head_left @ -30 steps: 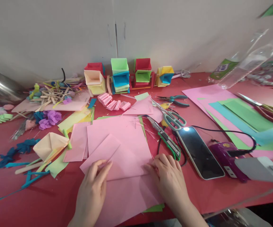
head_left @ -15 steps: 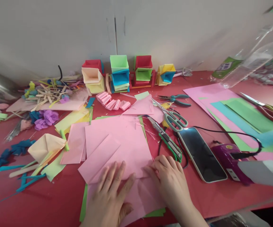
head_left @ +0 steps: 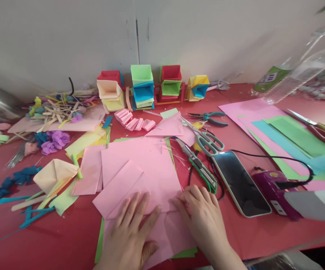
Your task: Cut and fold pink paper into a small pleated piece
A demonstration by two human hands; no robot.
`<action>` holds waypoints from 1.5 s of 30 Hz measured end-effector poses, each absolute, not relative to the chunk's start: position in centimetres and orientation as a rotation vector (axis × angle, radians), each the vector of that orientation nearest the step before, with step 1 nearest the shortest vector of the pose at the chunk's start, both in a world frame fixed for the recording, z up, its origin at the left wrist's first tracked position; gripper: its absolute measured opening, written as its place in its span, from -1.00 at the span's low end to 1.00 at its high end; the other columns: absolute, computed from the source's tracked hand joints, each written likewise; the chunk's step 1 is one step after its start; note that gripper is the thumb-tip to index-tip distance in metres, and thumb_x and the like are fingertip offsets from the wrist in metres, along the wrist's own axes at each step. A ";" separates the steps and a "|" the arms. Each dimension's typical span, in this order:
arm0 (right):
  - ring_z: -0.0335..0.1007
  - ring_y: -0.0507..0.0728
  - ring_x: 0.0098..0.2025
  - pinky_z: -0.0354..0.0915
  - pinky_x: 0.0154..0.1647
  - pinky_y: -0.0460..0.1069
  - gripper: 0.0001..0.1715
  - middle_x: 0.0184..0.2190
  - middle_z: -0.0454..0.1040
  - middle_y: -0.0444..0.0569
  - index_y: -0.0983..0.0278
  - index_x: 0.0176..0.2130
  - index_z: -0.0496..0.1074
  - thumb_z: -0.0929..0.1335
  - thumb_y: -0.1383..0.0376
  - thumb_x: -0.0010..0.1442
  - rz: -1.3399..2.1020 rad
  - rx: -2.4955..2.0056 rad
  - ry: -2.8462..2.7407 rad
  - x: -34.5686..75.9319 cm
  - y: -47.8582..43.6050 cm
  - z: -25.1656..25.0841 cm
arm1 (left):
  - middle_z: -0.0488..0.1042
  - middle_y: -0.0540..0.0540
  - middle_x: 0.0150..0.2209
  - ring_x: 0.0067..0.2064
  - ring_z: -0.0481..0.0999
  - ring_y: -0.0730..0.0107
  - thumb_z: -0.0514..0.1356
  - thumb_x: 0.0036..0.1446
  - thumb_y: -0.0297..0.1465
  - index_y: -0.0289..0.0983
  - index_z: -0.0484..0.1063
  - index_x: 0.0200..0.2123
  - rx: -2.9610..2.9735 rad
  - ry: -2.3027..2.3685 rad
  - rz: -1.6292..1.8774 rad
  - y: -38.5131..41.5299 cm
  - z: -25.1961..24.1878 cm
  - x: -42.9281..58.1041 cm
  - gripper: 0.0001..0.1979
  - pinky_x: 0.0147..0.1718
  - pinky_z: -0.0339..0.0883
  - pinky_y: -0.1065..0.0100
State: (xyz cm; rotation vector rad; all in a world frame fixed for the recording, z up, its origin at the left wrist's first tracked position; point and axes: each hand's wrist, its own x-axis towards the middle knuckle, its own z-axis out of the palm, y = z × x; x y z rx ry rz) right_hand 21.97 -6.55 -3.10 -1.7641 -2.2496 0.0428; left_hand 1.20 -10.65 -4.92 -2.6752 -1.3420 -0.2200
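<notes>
My left hand (head_left: 132,232) lies flat with fingers spread on the pink paper (head_left: 153,176) in front of me. My right hand (head_left: 204,217) is closed, its curled fingers and thumb pressed together on the right edge of the same paper, at a crease. Their tips are partly hidden. A narrow folded pink piece (head_left: 123,187) lies slanted over the sheet, just above my left fingers. Green paper (head_left: 99,240) sticks out from beneath the pink. A green utility knife (head_left: 198,167) rests right of the paper, close beyond my right hand.
Scissors (head_left: 209,143), pliers (head_left: 211,119) and a phone (head_left: 241,183) lie to the right, beside a purple charger (head_left: 277,191) with a cable. Folded paper boxes (head_left: 142,90) line the wall. Craft sticks (head_left: 57,114) and paper flowers (head_left: 56,141) sit left; a plastic bottle (head_left: 305,71) stands right.
</notes>
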 end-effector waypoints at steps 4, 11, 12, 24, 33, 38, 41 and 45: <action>0.23 0.17 -0.34 0.07 -0.31 0.05 -0.69 -0.42 0.40 -0.03 0.23 -0.49 0.37 0.24 0.18 0.23 0.055 -1.789 -2.215 22.0 -6.7 -3.1 | 0.11 -0.17 0.24 0.22 0.10 0.03 0.06 0.07 -0.04 -0.11 -0.02 0.25 -2.669 -1.322 -0.169 -10.7 -4.8 1.2 -0.29 0.08 0.03 0.13; 0.26 0.19 -0.24 0.13 -0.29 0.06 -0.79 -0.30 0.41 -0.01 0.19 -0.38 0.43 0.25 0.22 0.22 0.255 -1.778 -2.041 23.8 -8.6 -3.3 | 0.12 -0.18 0.24 0.20 0.14 0.00 0.12 0.04 -0.09 -0.11 0.00 0.25 -2.665 -1.329 -0.185 -10.7 -5.0 1.2 -0.28 0.06 0.06 0.13; 0.26 0.19 -0.22 0.15 -0.28 0.07 -0.80 -0.28 0.40 -0.01 0.18 -0.35 0.43 0.25 0.22 0.21 0.275 -1.767 -2.020 24.1 -8.9 -3.3 | 0.12 -0.17 0.24 0.19 0.14 0.00 0.12 0.04 -0.10 -0.11 0.01 0.24 -2.668 -1.334 -0.197 -10.7 -5.0 1.2 -0.29 0.05 0.06 0.13; 0.27 0.19 -0.23 0.18 -0.26 0.08 -0.88 -0.31 0.39 -0.02 0.19 -0.39 0.43 0.30 0.29 0.16 0.390 -1.729 -1.919 23.7 -8.6 -3.5 | 0.19 -0.17 0.20 0.18 0.16 0.03 0.12 0.04 -0.12 -0.11 0.09 0.21 -2.649 -1.294 -0.194 -10.7 -5.1 1.2 -0.34 0.05 0.05 0.15; 0.24 0.19 -0.23 0.11 -0.26 0.08 -0.87 -0.29 0.41 -0.02 0.20 -0.40 0.41 0.27 0.31 0.16 0.318 -1.777 -1.967 23.3 -9.0 -3.5 | 0.20 -0.23 0.19 0.18 0.15 -0.02 0.15 0.00 -0.13 -0.14 0.10 0.21 -2.655 -1.271 -0.192 -10.7 -5.3 1.1 -0.30 0.06 0.02 0.12; 0.24 0.19 -0.24 0.09 -0.26 0.07 -0.85 -0.31 0.41 -0.02 0.21 -0.41 0.40 0.27 0.31 0.16 0.292 -1.811 -1.973 23.1 -9.0 -3.6 | 0.18 -0.20 0.20 0.19 0.13 0.00 0.15 0.01 -0.14 -0.14 0.09 0.21 -2.652 -1.303 -0.197 -10.9 -5.2 1.1 -0.31 0.07 0.02 0.13; 0.23 0.18 -0.25 0.09 -0.27 0.06 -0.86 -0.32 0.41 -0.04 0.21 -0.43 0.40 0.29 0.32 0.15 0.299 -1.830 -1.969 23.0 -8.9 -3.4 | 0.17 -0.20 0.21 0.19 0.13 0.00 0.14 0.02 -0.15 -0.14 0.07 0.22 -2.651 -1.308 -0.194 -11.0 -5.3 1.1 -0.32 0.07 0.02 0.13; 0.24 0.17 -0.27 0.09 -0.28 0.05 -0.87 -0.33 0.40 -0.06 0.23 -0.45 0.40 0.30 0.33 0.13 0.303 -1.861 -1.983 22.9 -8.7 -3.2 | 0.18 -0.19 0.21 0.19 0.15 0.00 0.14 0.04 -0.17 -0.08 0.01 0.24 -2.644 -1.314 -0.185 -11.0 -5.3 1.2 -0.31 0.06 0.03 0.12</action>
